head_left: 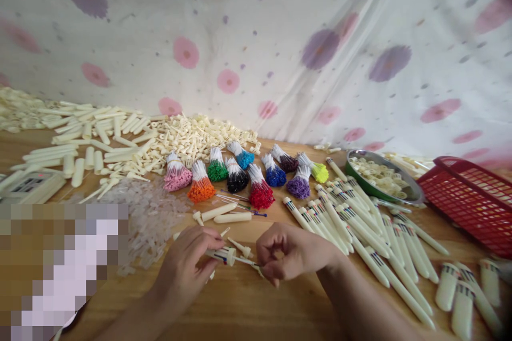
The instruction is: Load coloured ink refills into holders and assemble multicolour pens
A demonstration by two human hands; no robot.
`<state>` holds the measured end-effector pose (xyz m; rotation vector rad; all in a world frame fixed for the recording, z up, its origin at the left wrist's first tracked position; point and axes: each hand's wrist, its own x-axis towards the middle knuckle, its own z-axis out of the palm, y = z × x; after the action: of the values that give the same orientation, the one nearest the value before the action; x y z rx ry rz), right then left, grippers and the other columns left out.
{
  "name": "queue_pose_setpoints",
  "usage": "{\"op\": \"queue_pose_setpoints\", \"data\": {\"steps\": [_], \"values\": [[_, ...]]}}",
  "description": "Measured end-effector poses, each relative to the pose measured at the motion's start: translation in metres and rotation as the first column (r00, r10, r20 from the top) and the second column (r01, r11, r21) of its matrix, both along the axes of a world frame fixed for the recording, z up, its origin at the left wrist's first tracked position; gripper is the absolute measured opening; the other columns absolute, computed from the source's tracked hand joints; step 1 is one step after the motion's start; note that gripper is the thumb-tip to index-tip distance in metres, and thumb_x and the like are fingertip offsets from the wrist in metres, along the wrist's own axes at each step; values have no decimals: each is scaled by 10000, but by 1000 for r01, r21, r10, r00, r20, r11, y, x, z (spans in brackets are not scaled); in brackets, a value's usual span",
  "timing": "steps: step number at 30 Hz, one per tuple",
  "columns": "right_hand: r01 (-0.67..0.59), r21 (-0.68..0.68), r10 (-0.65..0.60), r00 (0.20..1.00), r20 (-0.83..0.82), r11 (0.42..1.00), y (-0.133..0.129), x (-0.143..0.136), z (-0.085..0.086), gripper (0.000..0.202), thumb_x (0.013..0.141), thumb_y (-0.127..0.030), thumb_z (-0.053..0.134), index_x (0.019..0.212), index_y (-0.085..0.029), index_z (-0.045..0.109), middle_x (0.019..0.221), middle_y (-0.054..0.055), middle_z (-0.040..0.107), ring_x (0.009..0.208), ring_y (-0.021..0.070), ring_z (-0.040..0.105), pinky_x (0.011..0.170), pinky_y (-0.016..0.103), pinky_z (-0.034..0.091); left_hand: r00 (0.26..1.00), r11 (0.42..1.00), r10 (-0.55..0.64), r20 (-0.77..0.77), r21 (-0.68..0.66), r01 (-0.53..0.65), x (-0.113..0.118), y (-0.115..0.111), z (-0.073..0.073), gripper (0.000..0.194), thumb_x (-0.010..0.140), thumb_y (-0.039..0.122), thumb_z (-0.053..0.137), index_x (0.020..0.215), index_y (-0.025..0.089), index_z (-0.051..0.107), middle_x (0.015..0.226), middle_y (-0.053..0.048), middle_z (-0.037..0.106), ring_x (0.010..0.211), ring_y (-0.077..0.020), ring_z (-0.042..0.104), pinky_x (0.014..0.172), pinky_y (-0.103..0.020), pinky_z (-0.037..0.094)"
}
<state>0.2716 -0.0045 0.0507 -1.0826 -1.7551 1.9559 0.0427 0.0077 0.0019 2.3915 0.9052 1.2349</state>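
Note:
My left hand [188, 261] is closed around a cream slotted pen part [227, 257] that has dark and coloured bits in its slots. My right hand [288, 253] pinches one end of a thin white pen refill [244, 260]; the other end meets the open end of the pen part. How deep it sits there I cannot tell. Just beyond my hands lie cream pen barrels [233, 218], a pointed cream cone piece [240, 248] and a few loose refills [236, 200]. Behind them stand bundles of white refills with coloured ends, such as red [261, 192] and orange [201, 189].
Small clear plastic pieces [144, 218] spread to the left, below heaped cream parts [192, 138]. Many multicolour pens [360, 218] lie at right. A green-sided metal bowl [382, 176] and a red basket [468, 202] stand beyond. A flowered sheet [256, 37] hangs behind.

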Motion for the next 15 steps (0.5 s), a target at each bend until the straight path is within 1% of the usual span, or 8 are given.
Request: {"op": "queue_pose_setpoints", "data": {"steps": [2, 4, 7, 9, 11, 12, 13, 15], "values": [[10, 5, -10, 1000, -5, 1000, 0, -1, -1, 103, 655, -139, 548, 563, -125, 505, 517, -35, 536, 434, 29, 427, 407, 126, 300, 1000, 1000, -7, 7, -2, 7, 0, -1, 0, 200, 712, 36, 549, 805, 210, 577, 772, -22, 675, 746, -175, 643, 663, -274, 510], [22, 59, -23, 1000, 15, 998, -1, -4, -2, 126, 684, -165, 557, 575, -128, 504, 526, -32, 533, 447, 35, 423, 413, 131, 302, 1000, 1000, -12, 6, -9, 12, 1, -1, 0, 201, 714, 31, 552, 810, 206, 573, 776, -25, 676, 751, -174, 641, 671, -275, 508], [62, 263, -96, 988, 120, 963, -6, -13, 0, 156, 746, -230, 586, 636, -134, 533, 545, -41, 509, 466, 42, 396, 425, 141, 288, 1000, 1000, -21, -9, -23, 21, 1, -2, -1, 216, 709, 22, 555, 818, 208, 571, 785, -25, 677, 759, -175, 639, 682, -282, 506], [91, 477, -201, 962, 184, 874, -12, -21, 2, 178, 774, -282, 610, 683, -139, 557, 587, -33, 522, 505, 55, 414, 465, 158, 306, 1000, 999, -22, -8, -41, 22, 1, -2, -2, 222, 697, 19, 557, 808, 210, 571, 792, -23, 674, 765, -177, 639, 683, -284, 506], [111, 673, -316, 930, 190, 732, -17, -27, 5, 231, 793, -351, 618, 708, -143, 566, 640, -11, 555, 565, 79, 458, 520, 183, 333, 1000, 998, -6, 8, -67, 7, 0, -2, -3, 220, 685, 20, 558, 791, 213, 570, 795, -20, 669, 772, -179, 641, 679, -282, 508], [119, 735, -362, 914, 181, 667, -18, -28, 7, 266, 799, -392, 609, 711, -144, 564, 661, 1, 568, 594, 92, 476, 541, 193, 342, 1000, 997, 2, 17, -82, -1, 0, -1, -3, 216, 682, 24, 562, 786, 214, 570, 799, -20, 668, 774, -179, 642, 676, -280, 510], [129, 773, -403, 899, 173, 621, -18, -28, 8, 298, 810, -427, 586, 711, -147, 557, 673, 9, 572, 614, 102, 486, 553, 201, 348, 1000, 995, 12, 28, -99, -9, -1, -1, -3, 211, 680, 30, 569, 783, 214, 570, 802, -19, 666, 771, -177, 644, 674, -278, 512], [154, 791, -473, 861, 186, 592, -18, -23, 10, 332, 850, -461, 510, 722, -157, 540, 668, 9, 561, 605, 107, 484, 541, 203, 353, 998, 990, 30, 50, -137, -23, -2, 0, -3, 207, 677, 38, 584, 782, 215, 569, 798, -13, 664, 764, -170, 646, 671, -267, 513]]}}
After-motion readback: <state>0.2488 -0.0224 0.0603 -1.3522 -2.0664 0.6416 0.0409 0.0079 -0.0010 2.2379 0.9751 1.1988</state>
